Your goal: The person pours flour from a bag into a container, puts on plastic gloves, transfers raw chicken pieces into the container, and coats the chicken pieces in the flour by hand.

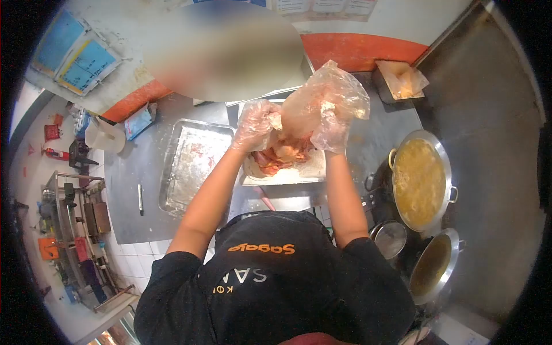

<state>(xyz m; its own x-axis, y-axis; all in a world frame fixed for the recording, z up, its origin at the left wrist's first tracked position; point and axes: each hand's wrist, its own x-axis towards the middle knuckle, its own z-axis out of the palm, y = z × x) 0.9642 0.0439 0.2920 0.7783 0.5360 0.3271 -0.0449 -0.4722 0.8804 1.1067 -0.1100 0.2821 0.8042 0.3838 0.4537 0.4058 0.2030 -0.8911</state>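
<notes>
A clear plastic bag (339, 86) is held up over a shallow tray of white flour (287, 177). Raw, reddish meat pieces (282, 154) lie in a heap on the flour below the bag's lower part. My left hand (257, 125), in a loose clear plastic glove, is closed on the bag's left side, with white flour on its fingertips. On the other side my right hand (332, 127), gloved likewise and floury, is closed around the bag. The bag partly hides the pieces at its mouth.
A metal tray dusted with flour (192, 167) stands to the left, with a marker pen (140, 200) beside it. On the right are a large pan of yellowish oil (422, 178), a second pan (431, 267) and a round strainer (390, 240). A plastic jug (106, 137) is far left.
</notes>
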